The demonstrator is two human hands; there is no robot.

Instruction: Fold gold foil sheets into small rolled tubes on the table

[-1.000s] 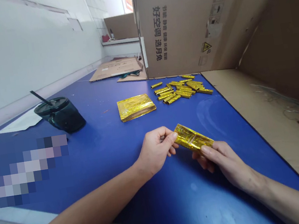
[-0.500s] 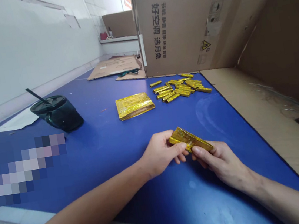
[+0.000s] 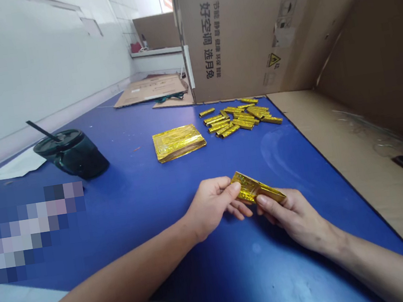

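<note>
From here I see the left hand reaching in from the lower left, forearm slanting up, thumb and forefinger pinching the near-left end of a folded gold foil sheet, with its other fingers loosely curled below. The right hand comes from the lower right, its thumb on top and fingers tucked under, gripping the opposite end. Between them the sheet tilts down toward the right, held over the blue counter. Beyond the hands lies a flat stack of gold sheets, and right of it a loose pile of gold strips, near a big cardboard box. A dark lidded cup with a straw stands well apart at left.
</note>
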